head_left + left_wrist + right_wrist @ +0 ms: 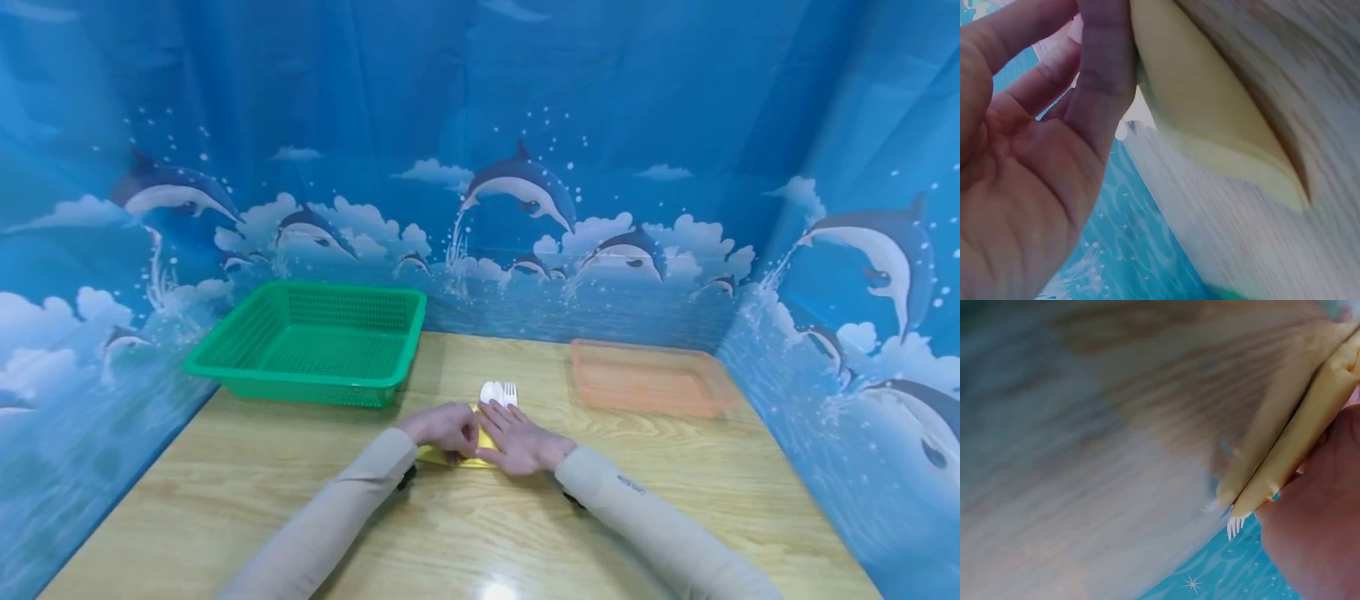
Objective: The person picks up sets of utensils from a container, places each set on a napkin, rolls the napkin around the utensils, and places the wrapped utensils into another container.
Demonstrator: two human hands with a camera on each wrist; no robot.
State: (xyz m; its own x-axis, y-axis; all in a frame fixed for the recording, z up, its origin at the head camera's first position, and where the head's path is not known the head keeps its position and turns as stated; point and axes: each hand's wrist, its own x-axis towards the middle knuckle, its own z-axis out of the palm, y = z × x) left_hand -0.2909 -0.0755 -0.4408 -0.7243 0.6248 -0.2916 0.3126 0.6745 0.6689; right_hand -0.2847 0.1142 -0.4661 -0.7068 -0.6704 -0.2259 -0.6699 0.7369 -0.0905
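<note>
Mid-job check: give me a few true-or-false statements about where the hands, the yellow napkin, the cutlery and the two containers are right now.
1. Both hands rest on the yellow napkin. True: the left hand and the right hand lie on it.
2. The green basket holds the cutlery. False: the white spoon and white fork stick out from the napkin.
3. The orange tray sits at the right rear of the wooden table. True.
4. The napkin lies inside the orange tray. False: it lies on the table, in front of both containers.
</note>
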